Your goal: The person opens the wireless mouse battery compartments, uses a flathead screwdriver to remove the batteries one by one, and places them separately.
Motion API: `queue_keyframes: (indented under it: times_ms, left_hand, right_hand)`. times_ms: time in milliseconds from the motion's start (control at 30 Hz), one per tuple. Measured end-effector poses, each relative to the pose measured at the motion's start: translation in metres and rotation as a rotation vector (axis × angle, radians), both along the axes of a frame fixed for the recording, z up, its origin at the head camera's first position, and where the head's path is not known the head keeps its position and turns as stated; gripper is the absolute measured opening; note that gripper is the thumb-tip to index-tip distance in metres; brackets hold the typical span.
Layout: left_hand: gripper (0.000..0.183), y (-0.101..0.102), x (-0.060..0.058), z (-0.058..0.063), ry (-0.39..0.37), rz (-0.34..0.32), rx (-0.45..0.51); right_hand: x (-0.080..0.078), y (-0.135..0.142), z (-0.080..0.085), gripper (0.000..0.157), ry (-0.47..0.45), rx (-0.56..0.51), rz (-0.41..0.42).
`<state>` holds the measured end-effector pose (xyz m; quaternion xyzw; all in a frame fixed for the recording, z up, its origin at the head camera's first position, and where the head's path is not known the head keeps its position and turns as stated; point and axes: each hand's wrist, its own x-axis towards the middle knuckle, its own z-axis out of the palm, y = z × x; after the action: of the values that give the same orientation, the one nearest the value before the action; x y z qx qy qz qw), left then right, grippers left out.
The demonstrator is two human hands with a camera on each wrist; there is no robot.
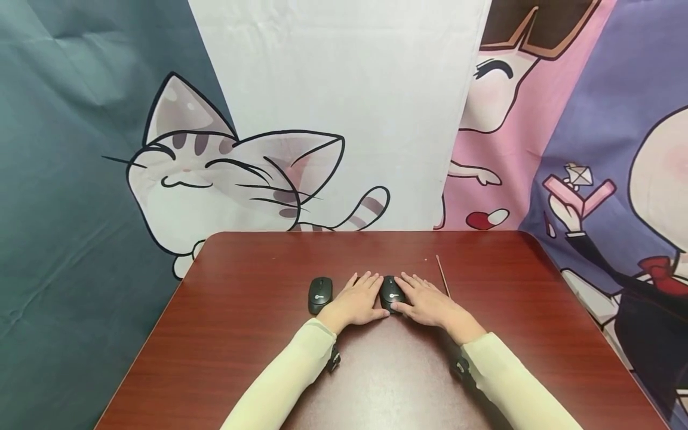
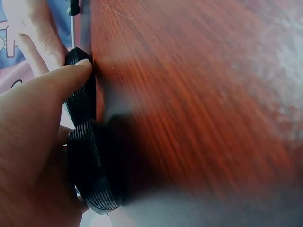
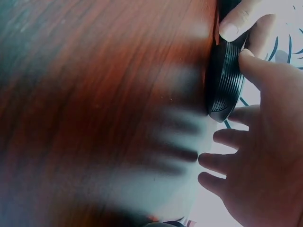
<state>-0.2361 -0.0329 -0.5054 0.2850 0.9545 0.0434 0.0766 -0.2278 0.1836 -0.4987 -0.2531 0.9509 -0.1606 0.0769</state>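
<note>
Two black computer mice show plainly in the head view: a left mouse [image 1: 320,295], and a middle mouse [image 1: 391,294] between the hands. My left hand [image 1: 357,300] lies palm down between them, over another black mouse [image 2: 97,170] that the head view mostly hides. Its thumb [image 2: 75,78] reaches across to the middle mouse [image 2: 83,97]. From the other side, my right hand [image 1: 430,301] touches the middle mouse [image 3: 228,82] with its thumb [image 3: 253,66]. The right hand's other fingers [image 3: 218,163] are straight and spread above the table.
A thin stick [image 1: 443,276] lies just beyond the right hand on the red-brown wooden table [image 1: 242,358]. Cartoon-printed cloth [image 1: 333,77] hangs behind the table's far edge. A small dark device [image 1: 334,358] sits under the left sleeve.
</note>
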Motion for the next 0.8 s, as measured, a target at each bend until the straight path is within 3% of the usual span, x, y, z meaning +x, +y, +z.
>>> queue_keyframes:
  times_ms: [267, 533, 800]
  left_hand:
    - [0.094, 0.0065, -0.0026, 0.0023, -0.011, -0.015, 0.003]
    - [0.094, 0.0081, -0.0042, 0.0028, 0.032, -0.044, 0.030]
    - [0.090, 0.0095, -0.0048, 0.0045, 0.028, -0.056, 0.106]
  right_hand:
    - [-0.0009, 0.0037, 0.0012, 0.082, -0.016, -0.004, 0.039]
    - [-0.0018, 0.0017, 0.0059, 0.083, -0.007, -0.030, 0.073]
    - [-0.0030, 0.0050, 0.0038, 0.081, -0.011, -0.151, 0.100]
